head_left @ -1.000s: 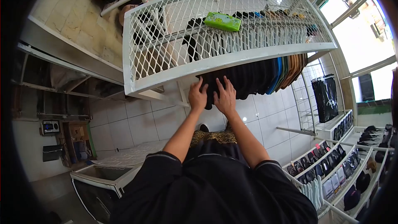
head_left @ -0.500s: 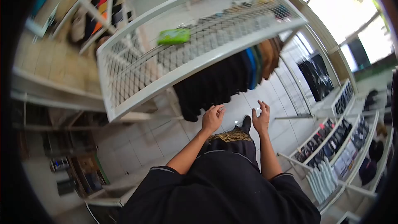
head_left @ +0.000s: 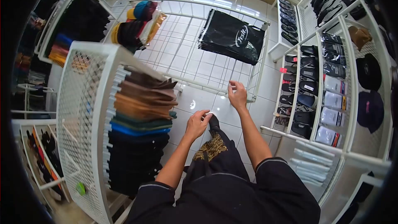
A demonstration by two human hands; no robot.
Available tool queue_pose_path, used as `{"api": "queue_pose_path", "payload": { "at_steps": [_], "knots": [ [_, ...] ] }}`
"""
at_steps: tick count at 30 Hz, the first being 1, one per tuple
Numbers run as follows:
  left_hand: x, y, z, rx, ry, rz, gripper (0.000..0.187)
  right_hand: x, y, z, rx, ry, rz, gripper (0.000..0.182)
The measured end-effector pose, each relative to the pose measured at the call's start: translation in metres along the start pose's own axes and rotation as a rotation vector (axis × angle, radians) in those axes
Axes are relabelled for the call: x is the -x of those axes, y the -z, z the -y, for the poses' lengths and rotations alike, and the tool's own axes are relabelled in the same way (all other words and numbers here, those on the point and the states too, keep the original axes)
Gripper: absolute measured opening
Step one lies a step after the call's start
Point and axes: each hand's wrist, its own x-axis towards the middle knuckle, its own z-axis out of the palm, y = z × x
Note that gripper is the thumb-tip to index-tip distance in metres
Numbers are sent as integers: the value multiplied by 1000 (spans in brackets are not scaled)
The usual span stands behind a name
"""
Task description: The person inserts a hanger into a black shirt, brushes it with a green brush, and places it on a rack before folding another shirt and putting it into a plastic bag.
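My left hand (head_left: 196,125) is in mid-air over the tiled floor, its fingers loosely bent and apart, with nothing in it. Farther forward and to the right, my right hand (head_left: 237,95) is also empty, its fingers slightly curled and the thumb apart. To the left of my left hand hangs a row of folded clothes (head_left: 143,103) in brown, green, blue and black, below a white mesh-topped rack (head_left: 108,66). Ahead of my right hand, a stack of black printed plastic bags (head_left: 232,37) lies on a low white grid platform (head_left: 199,86). Neither hand touches these things.
Bagged colourful caps (head_left: 134,27) sit at the platform's far left. White shelves (head_left: 295,99) on the right hold sandals (head_left: 307,79) and packaged goods (head_left: 333,99), with dark hats (head_left: 370,112) beside them. A green packet (head_left: 80,188) lies on the mesh rack.
My view has turned right, so the mesh rack now stands at my left and the low platform with black bags is ahead. My right hand has moved forward. Both hands stay empty.
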Motion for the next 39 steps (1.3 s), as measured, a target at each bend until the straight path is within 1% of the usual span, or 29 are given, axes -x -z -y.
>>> {"api": "queue_pose_path", "payload": {
  "at_steps": [2, 4, 5, 6, 8, 9, 10, 12, 13, 14, 16, 18, 20, 21, 23, 24, 26, 27, 29, 30, 32, 33, 35, 36, 37, 38, 39],
  "knots": [
    [-52, -16, -16, -5, -5, 41, 38, -50, -3, -22, 52, -19, -7, 23],
    [-102, -29, -23, -31, -14, 93, 39, -95, -12, -42, 153, -32, 36, 22],
    [-124, -35, -25, -46, -33, 84, 39, -114, -18, -53, 151, 5, 53, 22],
    [-142, -39, -27, -49, -23, 94, 39, -131, -21, -62, 150, -8, 58, 22],
    [-175, -43, -32, -74, 27, 129, 39, -162, -29, -76, 324, 99, 104, 23],
    [-189, -46, -32, -65, 40, 138, 39, -177, -34, -83, 352, 97, 121, 27],
    [-201, -49, -29, -66, 48, 142, 39, -191, -39, -89, 351, 90, 127, 27],
    [-224, -53, -22, -99, 57, 152, 39, -216, -50, -101, 409, 202, 81, 32],
    [-233, -54, -19, -103, 52, 149, 38, -227, -57, -106, 454, 209, 88, 39],
    [-240, -56, -16, -104, 60, 153, 38, -235, -61, -111, 452, 204, 95, 39],
    [-250, -59, -13, -75, 96, 163, 38, -252, -68, -120, 610, 326, 29, 44],
    [-253, -64, -10, -55, 130, 172, 38, -266, -70, -130, 795, 359, 66, 53],
    [-257, -63, -8, -38, 152, 175, 38, -277, -68, -137, 761, 414, 68, 41],
    [-257, -63, -8, -20, 173, 188, 40, -281, -64, -139, 757, 418, 73, 41],
    [-260, -62, -7, 8, 186, 188, 43, -293, -54, -141, 634, 375, 237, 22],
    [-265, -62, -7, 11, 180, 187, 43, -296, -51, -136, 639, 378, 233, 22],
    [-274, -61, -8, 51, 203, 198, 40, -297, -44, -125, 507, 456, 135, 10],
    [-279, -61, -9, 51, 201, 194, 40, -294, -40, -114, 469, 473, 88, 7],
    [-298, -60, -15, 306, 314, 160, 56, -285, -33, -87, 419, 467, 49, 7],
    [-307, -58, -22, 309, 311, 154, 56, -277, -29, -73, 371, 455, 13, 7],
    [-328, -54, -39, 700, 439, -16, 77, -256, -23, -44, 349, 473, -33, 8],
    [-338, -53, -47, 707, 434, -22, 77, -245, -21, -32, 339, 477, -36, 8],
    [-354, -51, -61, 873, 387, -193, 86, -221, -23, -17, 327, 461, -31, 8],
    [-357, -45, -69, 918, 333, -187, 63, -210, -26, -13, 322, 446, -24, 8],
    [-362, -53, -52, 800, 304, -288, 49, -198, -28, -8, 291, 448, -42, 8],
    [-367, -59, -35, 680, 275, -389, 36, -185, -29, -3, 272, 399, -13, 7],
    [-361, -54, -37, 685, 265, -397, 36, -172, -30, 1, 196, 334, 3, 10]
  ]
}}
